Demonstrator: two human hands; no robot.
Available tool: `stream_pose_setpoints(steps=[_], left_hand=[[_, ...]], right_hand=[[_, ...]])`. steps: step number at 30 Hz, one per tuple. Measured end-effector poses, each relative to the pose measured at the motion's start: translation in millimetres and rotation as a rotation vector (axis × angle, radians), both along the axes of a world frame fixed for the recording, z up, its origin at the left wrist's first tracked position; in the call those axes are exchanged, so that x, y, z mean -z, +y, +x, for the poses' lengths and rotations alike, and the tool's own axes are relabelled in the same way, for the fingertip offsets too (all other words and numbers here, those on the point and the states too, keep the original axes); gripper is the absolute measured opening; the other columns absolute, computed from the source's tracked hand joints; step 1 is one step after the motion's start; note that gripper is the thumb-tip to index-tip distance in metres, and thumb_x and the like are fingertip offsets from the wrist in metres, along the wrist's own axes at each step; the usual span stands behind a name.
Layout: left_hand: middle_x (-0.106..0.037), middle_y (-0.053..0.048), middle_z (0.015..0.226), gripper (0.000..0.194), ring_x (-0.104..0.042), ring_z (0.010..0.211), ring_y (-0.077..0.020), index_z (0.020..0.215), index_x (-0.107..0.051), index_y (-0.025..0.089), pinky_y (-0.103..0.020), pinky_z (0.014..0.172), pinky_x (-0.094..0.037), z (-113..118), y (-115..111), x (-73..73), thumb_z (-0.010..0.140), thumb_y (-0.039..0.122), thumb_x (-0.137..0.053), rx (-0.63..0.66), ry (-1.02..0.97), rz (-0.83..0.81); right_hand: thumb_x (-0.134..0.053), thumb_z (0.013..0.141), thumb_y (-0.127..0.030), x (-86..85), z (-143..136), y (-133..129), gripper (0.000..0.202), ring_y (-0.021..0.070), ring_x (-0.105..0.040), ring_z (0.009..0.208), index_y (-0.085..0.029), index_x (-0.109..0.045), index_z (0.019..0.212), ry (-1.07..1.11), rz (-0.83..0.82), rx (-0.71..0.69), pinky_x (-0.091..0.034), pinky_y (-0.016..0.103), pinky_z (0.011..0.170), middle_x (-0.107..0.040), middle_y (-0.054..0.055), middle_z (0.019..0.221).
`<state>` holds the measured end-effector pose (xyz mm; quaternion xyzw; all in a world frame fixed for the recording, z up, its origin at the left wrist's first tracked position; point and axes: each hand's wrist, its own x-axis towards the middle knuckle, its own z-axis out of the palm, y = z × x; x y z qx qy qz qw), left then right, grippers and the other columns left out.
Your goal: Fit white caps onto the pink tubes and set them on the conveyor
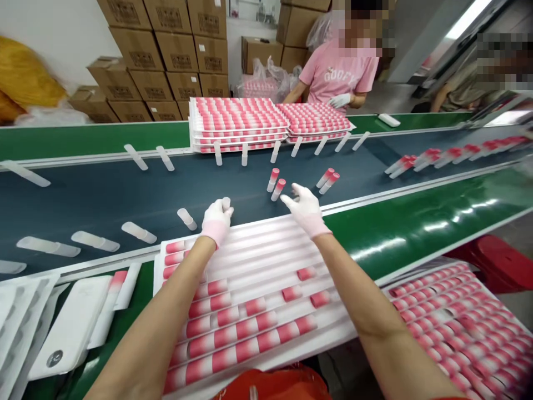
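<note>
Bright light from a ceiling lamp [470,18], streaky glare on the green bench [420,222], stretched edges.

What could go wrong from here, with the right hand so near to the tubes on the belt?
The right hand is close to two standing pink-topped tubes, so a careless brush might tip them over. In the tray, some pink-and-white tubes lie with gaps between them; a bump from a forearm could perhaps make them slide along their grooves.
</note>
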<state>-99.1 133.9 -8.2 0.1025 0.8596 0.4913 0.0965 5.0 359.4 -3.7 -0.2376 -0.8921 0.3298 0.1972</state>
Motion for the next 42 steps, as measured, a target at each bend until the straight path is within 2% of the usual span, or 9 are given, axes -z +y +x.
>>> stream_pose_setpoints(steps=[4, 9, 13, 16, 21, 30, 36, 39, 42], left_hand=[[-0.069, -0.005, 0.090, 0.014, -0.065, 0.105, -0.0271, 0.086, -0.054, 0.023, -0.044, 0.104, -0.040, 21, -26, -15.6, 0.093, 0.036, -0.053, 0.057, 0.021, -0.015], [-0.068, -0.006, 0.111, 0.022, -0.063, 0.111, -0.0236, 0.100, -0.058, 0.024, -0.036, 0.099, -0.047, 73, -65, -37.8, 0.095, 0.042, -0.047, 0.120, -0.047, 0.121], [-0.067, -0.007, 0.103, 0.021, -0.063, 0.103, -0.0242, 0.102, -0.061, 0.022, -0.033, 0.089, -0.051, 113, -67, -37.2, 0.088, 0.036, -0.056, 0.224, -0.243, 0.194], [-0.064, -0.007, 0.101, 0.021, -0.061, 0.091, -0.0228, 0.096, -0.061, 0.020, -0.034, 0.080, -0.052, 136, -58, -36.1, 0.088, 0.040, -0.057, 0.340, -0.363, 0.198], [-0.051, 0.001, 0.078, 0.030, -0.047, 0.064, -0.0139, 0.101, -0.057, 0.020, -0.028, 0.064, -0.046, 155, -52, -42.5, 0.098, 0.047, -0.045, 0.456, -0.439, 0.229], [-0.068, -0.003, 0.101, 0.028, -0.059, 0.086, -0.0203, 0.118, -0.064, 0.025, -0.034, 0.083, -0.048, 151, -51, -43.5, 0.099, 0.030, -0.044, 0.437, -0.008, -0.014], [-0.072, -0.003, 0.098, 0.020, -0.064, 0.088, -0.0229, 0.107, -0.068, 0.023, -0.035, 0.082, -0.050, 145, -50, -41.7, 0.093, 0.029, -0.054, 0.345, 0.039, -0.088], [-0.069, -0.003, 0.096, 0.022, -0.062, 0.084, -0.0208, 0.108, -0.067, 0.023, -0.033, 0.078, -0.050, 139, -55, -45.7, 0.092, 0.036, -0.058, 0.341, -0.082, -0.044], [-0.061, -0.001, 0.083, 0.041, -0.054, 0.063, -0.0139, 0.113, -0.065, 0.020, -0.028, 0.063, -0.048, 131, -66, -51.7, 0.095, 0.054, -0.051, 0.578, -0.461, 0.090]], right_hand=[[-0.065, 0.084, -0.027, 7.3, 111, -8, 0.034, 0.0350, -0.054, 0.123, -0.019, -0.069, 0.118, -0.256, 0.399, -0.616, -0.047, 0.054, 0.104, -0.064, 0.015, 0.129], [-0.062, 0.080, -0.009, 29.4, 176, -19, 0.029, 0.0371, -0.052, 0.125, -0.018, -0.070, 0.107, -0.253, 0.511, -0.602, -0.047, 0.057, 0.102, -0.064, 0.016, 0.130], [-0.064, 0.084, -0.016, 15.0, 164, -33, 0.021, 0.0299, -0.063, 0.101, -0.023, -0.069, 0.103, -0.014, 0.186, -0.422, -0.053, 0.049, 0.089, -0.070, 0.011, 0.109], [-0.063, 0.091, -0.028, -11.8, 140, -58, 0.035, 0.0242, -0.066, 0.094, -0.028, -0.063, 0.127, 0.243, -0.261, -0.257, -0.056, 0.042, 0.082, -0.069, 0.007, 0.104], [-0.057, 0.097, -0.033, -41.8, 101, -100, 0.042, 0.0199, -0.067, 0.099, -0.026, -0.056, 0.138, 0.424, -0.780, -0.318, -0.056, 0.040, 0.092, -0.069, 0.002, 0.090], [-0.065, 0.086, -0.026, -41.3, 94, -107, 0.029, 0.0109, -0.055, 0.060, -0.021, -0.066, 0.115, 0.316, -0.892, -0.260, -0.049, 0.026, 0.053, -0.073, 0.005, 0.095], [-0.067, 0.082, -0.021, -43.0, 92, -110, 0.040, 0.0093, -0.053, 0.056, -0.020, -0.065, 0.122, 0.277, -0.959, -0.243, -0.048, 0.027, 0.054, -0.071, 0.003, 0.089], [-0.069, 0.081, -0.020, -43.6, 91, -108, 0.031, 0.0091, -0.053, 0.056, -0.020, -0.069, 0.112, 0.265, -1.006, -0.268, -0.047, 0.027, 0.053, -0.069, 0.002, 0.085], [-0.070, 0.079, -0.018, -42.9, 88, -100, 0.026, 0.0088, -0.054, 0.058, -0.020, -0.071, 0.105, 0.221, -1.052, -0.384, -0.047, 0.026, 0.054, -0.072, 0.005, 0.094]])
